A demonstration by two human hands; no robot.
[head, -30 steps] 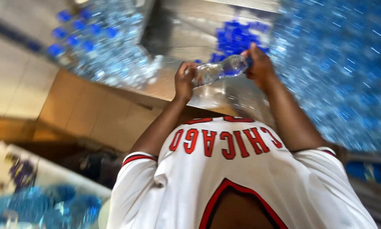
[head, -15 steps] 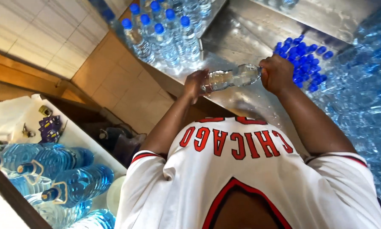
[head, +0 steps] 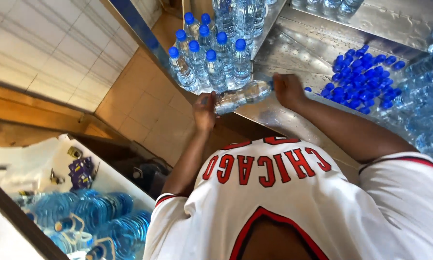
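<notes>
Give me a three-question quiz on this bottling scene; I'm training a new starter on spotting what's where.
1. True or false: the clear water bottle lies sideways between the left hand and the right hand.
2. Where is the pile of loose blue caps?
A. on the tiled floor
B. on the wet steel table, on the right hand's side
C. inside the white tub
3. Fill in: the upright capped bottles stand near the table's ____ edge, as the picture shows it.

Key
1. True; one hand at each end.
2. B
3. Left
</notes>
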